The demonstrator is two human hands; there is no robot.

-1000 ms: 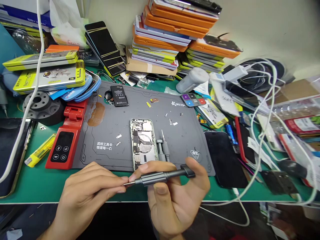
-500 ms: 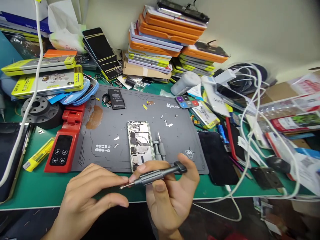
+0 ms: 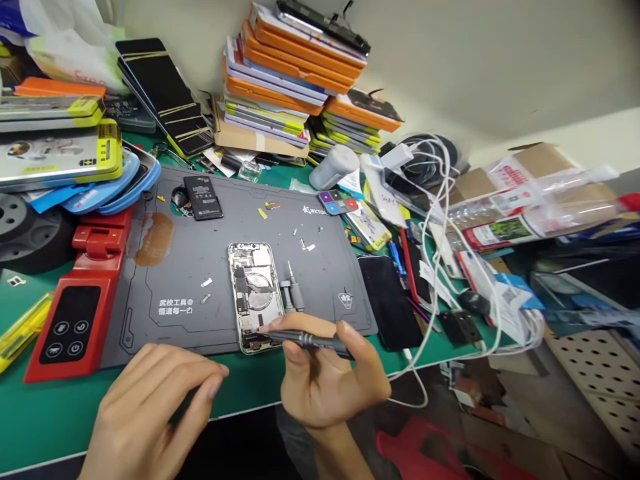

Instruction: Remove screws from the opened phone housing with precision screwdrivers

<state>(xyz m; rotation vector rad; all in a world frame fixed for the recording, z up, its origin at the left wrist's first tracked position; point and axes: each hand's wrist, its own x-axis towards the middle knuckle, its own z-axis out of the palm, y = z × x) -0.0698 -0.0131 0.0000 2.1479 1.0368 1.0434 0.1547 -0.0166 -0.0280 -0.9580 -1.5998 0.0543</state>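
Note:
My right hand (image 3: pixel 330 380) grips a dark grey precision screwdriver (image 3: pixel 313 340) between thumb and fingers. Its tip points left, over the lower end of an opened phone (image 3: pixel 257 290); whether it touches cannot be told. The phone lies upright on the grey mat with its inner parts exposed and a round coil in the middle. Left of the phone's lower end, my left hand (image 3: pixel 155 400) is closed, thumb and forefinger tips together. Anything pinched there is too small to make out. Two more screwdrivers (image 3: pixel 296 297) lie beside the phone's right edge.
Small metal pieces (image 3: pixel 207 283) and a black battery (image 3: pixel 203 198) lie on the mat (image 3: pixel 180 267). A red device (image 3: pixel 73 320) flanks it left, a black phone (image 3: pixel 390 303) with a white cable right. Stacked orange boxes (image 3: pixel 295 60) stand behind.
The view has swung right. My right hand has brought the screwdriver over the phone's lower end. My left hand has moved away from the screwdriver's tip, its thumb and forefinger closing together.

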